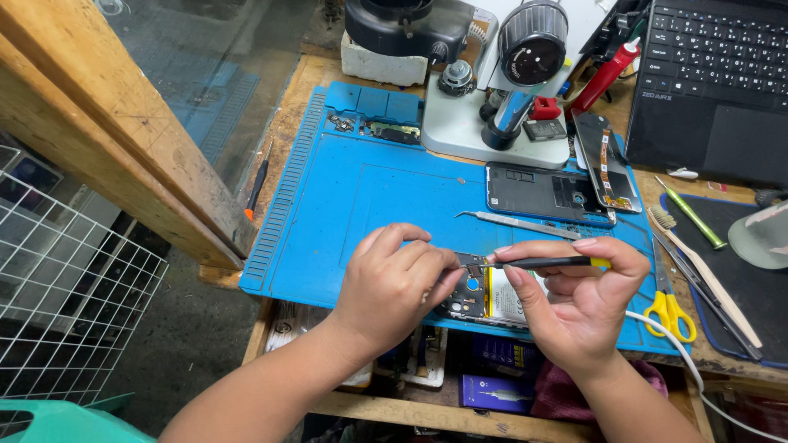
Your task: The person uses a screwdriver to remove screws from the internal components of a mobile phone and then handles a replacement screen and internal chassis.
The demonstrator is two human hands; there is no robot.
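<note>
Right hand (579,299) pinches a slim black screwdriver (546,262), tip just left of its fingers on an opened phone (484,297); left hand (394,283) clasps the phone's left end against the ribbed blue mat (345,197); steel tweezers (517,223) above

I count two hands, left (392,283) and right (574,303), one screwdriver (546,263), one opened phone (484,297), one microscope (509,74), one laptop (714,74), one pair of scissors (669,308).

left hand (392,283): bare, no rings or glove seen
right hand (574,299): bare too, nails kept short
forearms: uncovered, no sleeves, watch or bands seen
</note>
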